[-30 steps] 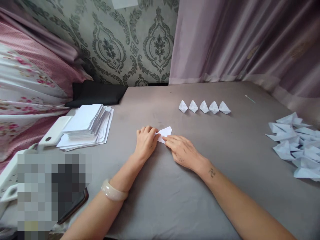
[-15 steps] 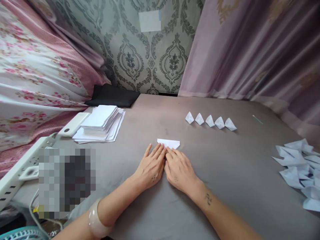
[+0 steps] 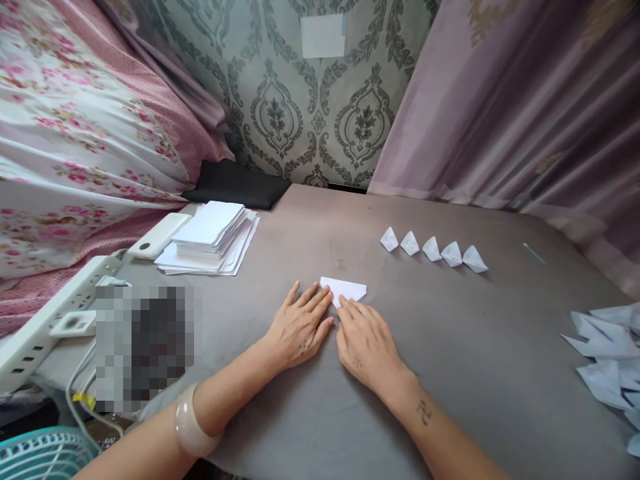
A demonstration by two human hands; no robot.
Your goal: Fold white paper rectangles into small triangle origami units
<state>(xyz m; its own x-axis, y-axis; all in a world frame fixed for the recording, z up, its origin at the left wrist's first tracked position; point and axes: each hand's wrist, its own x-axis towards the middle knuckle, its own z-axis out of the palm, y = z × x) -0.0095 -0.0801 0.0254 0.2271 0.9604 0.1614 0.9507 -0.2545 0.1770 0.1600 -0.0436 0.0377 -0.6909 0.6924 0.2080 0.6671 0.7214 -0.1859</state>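
A small piece of folded white paper (image 3: 345, 287) lies on the grey cloth, its long straight edge at the back and its sides slanting inward toward me. My left hand (image 3: 303, 327) is flat with fingers spread, its fingertips touching the paper's left part. With its fingers stretched forward and close together, my right hand (image 3: 367, 340) presses on the paper's near edge. Its fingertips cover part of the paper. Neither hand grips anything.
Behind the hands, several small folded white paper shapes (image 3: 433, 249) stand in a row. At left are a paper stack (image 3: 210, 227), a white device (image 3: 159, 235) and a power strip (image 3: 55, 320). More folded papers (image 3: 603, 360) are heaped at right, with a thin stick (image 3: 534, 253) behind.
My hands have moved apart, the left thumb now away from the right hand. More of the folded paper shows between them. The view has shifted slightly to the left.
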